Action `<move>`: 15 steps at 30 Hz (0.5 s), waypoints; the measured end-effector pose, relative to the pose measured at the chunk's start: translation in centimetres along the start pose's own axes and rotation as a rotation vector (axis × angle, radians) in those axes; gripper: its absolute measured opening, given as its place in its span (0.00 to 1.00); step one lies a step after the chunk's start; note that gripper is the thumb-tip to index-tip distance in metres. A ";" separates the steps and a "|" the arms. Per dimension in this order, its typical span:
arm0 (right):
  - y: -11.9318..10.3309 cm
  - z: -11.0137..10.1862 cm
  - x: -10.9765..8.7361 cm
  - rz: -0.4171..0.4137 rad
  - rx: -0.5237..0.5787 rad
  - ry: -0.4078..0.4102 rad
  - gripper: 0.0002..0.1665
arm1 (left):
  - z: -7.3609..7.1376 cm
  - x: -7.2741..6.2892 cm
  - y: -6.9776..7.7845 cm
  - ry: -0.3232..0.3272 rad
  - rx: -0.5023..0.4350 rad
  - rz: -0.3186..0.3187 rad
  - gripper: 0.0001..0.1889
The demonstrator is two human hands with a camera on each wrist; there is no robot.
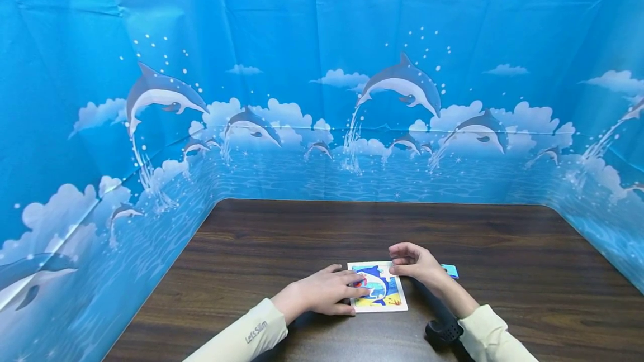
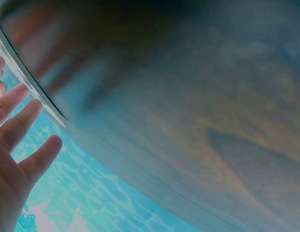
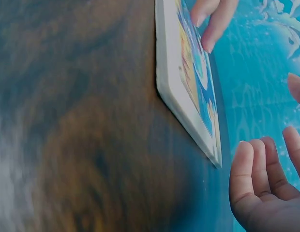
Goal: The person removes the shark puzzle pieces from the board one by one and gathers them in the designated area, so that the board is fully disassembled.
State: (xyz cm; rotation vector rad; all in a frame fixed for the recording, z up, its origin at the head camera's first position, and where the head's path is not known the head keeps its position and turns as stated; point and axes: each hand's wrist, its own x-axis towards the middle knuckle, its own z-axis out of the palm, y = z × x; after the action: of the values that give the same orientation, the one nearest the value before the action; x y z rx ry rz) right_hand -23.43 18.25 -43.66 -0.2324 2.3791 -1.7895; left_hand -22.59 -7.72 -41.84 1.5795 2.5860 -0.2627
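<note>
A square dolphin jigsaw puzzle [image 1: 391, 298] with a white frame lies flat on the dark wooden table. My left hand [image 1: 327, 291] rests its spread fingers over the puzzle's left part, hiding some of the picture. Above the upper right corner is my right hand [image 1: 420, 264], its fingers loosely bent and the thumb apart from them. Nothing shows between the right hand's fingers [image 3: 243, 166] in the right wrist view. A pale patch shows in the picture by that corner. Partly behind the right wrist lies a small blue puzzle piece [image 1: 451, 271].
The wood-grain table [image 1: 241, 272] stretches out around the puzzle. A blue curtain [image 1: 302, 172] printed with dolphins and waves stands along its back and sides. A black device [image 1: 443, 330] sits at the right wrist, by the sleeve.
</note>
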 end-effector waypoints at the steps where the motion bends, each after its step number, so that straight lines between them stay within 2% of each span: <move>1: 0.0 0.1 0.0 -0.002 0.001 -0.004 0.30 | 0.0 0.0 0.0 0.002 0.003 -0.001 0.27; 7: -0.2 1.0 0.3 -0.029 -0.015 -0.033 0.29 | -0.1 -0.2 0.1 0.032 0.032 0.010 0.26; 15: -0.4 2.6 0.6 -0.013 -0.119 0.035 0.26 | 0.1 -0.2 0.1 0.029 0.046 0.019 0.26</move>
State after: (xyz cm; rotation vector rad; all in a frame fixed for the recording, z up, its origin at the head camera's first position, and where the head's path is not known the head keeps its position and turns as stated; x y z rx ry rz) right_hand -23.49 15.57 -44.01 -0.2335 2.5173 -1.6730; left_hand -22.42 -7.85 -41.95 1.6343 2.6036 -0.3026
